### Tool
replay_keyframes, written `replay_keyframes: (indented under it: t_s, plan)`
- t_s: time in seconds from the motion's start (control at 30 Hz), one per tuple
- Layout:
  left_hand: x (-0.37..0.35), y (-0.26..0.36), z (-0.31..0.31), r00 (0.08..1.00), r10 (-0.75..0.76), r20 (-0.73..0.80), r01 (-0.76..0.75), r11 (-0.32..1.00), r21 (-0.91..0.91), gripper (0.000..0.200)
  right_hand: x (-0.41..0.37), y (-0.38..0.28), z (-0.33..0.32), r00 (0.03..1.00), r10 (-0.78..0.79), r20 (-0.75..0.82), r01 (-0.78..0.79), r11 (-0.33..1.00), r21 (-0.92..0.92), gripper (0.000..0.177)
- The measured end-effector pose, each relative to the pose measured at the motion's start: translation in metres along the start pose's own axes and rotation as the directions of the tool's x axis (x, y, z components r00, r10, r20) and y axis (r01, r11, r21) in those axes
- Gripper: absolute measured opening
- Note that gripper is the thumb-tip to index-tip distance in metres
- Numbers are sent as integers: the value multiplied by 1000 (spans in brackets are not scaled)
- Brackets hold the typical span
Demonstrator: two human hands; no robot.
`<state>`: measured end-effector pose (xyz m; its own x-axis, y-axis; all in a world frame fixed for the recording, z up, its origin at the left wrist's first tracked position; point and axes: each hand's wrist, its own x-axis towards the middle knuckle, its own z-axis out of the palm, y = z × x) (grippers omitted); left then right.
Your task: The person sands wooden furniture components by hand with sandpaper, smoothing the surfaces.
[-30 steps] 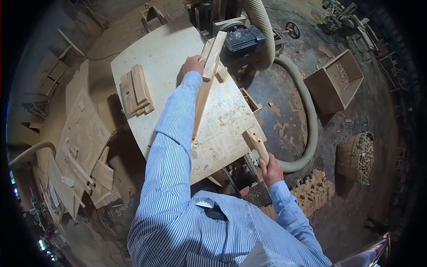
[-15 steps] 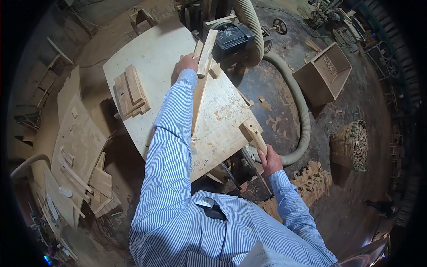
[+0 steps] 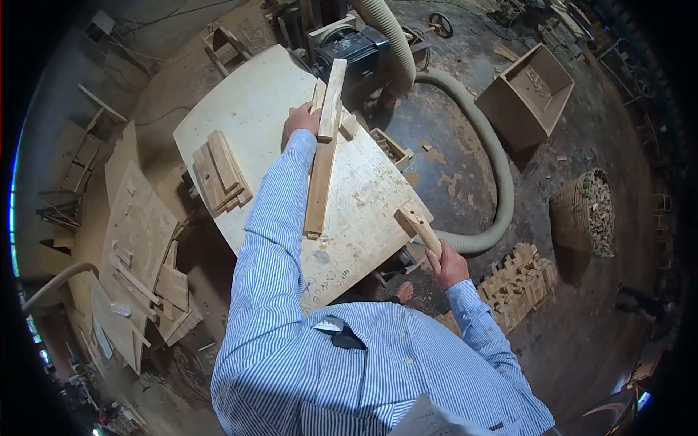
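Observation:
My left hand is wrapped around a wooden block at the far part of the pale tabletop. Beside that block, a thicker wooden bar points away from me. Under the bar, a long wooden board runs back towards me. At the table's near right corner, my right hand grips a rounded wooden handle. The handle's far end has dark holes and lies over the table corner. Several flat wooden pieces are stacked left of my left forearm.
A dark motor stands behind the table, with a ribbed hose curving over the floor to the right. Further right are an open wooden box, a woven basket of wood scraps and piled blocks. Plywood sheets lean at left.
The whole view has shifted slightly. My left forearm has moved left of the long board, so more of it shows. Both hands keep their grips.

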<state>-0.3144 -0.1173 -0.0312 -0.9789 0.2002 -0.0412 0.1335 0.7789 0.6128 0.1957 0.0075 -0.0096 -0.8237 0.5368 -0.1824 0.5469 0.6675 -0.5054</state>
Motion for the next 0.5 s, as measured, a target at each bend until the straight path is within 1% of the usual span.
replay_keyframes:
  t_s: [0.07, 0.13, 0.17, 0.23, 0.27, 0.33, 0.37, 0.4, 0.47, 0.5]
  plan:
    - [4, -2, 3, 1000, 1, 4, -1, 1000, 20, 47, -1, -2, -5, 1000, 10, 16, -10, 1000, 2, 39]
    - [8, -5, 7, 1000, -21, 8, 21, 999, -31, 49, 1, -6, -10, 999, 20, 27, -20, 1000, 4, 39]
    - [12, -7, 9, 1000, -18, 18, 18, 1000, -21, 49, 0, -8, -13, 1000, 11, 26, -11, 1000, -1, 39]
    - [26, -21, 18, 997, 20, 77, -6, 984, -181, 48, 0, -12, -20, 999, 15, 36, -15, 1000, 2, 37]
    - [29, -21, 20, 996, 22, 88, -7, 985, -170, 48, 0, -14, -23, 999, 27, 41, -27, 1000, 12, 37]
    - [19, -5, 2, 996, -91, 13, 92, 984, -150, 47, 0, -16, -28, 998, 11, 61, -11, 1000, 9, 37]
    - [13, 6, -6, 995, -55, -87, 51, 998, -47, 41, -1, -18, -31, 999, 9, 53, -9, 1000, 1, 38]
    - [17, 5, -7, 995, -48, -87, 44, 998, -41, 41, 2, -20, -33, 999, 12, 50, -12, 1000, 9, 38]
    - [17, -6, -8, 976, 146, -161, -113, 974, 196, 35, 1, -25, -36, 998, 34, 45, -35, 999, 30, 38]
    - [7, -7, -11, 978, 145, -150, -113, 972, 205, 35, 0, -22, -35, 999, 14, 43, -14, 1000, 16, 39]
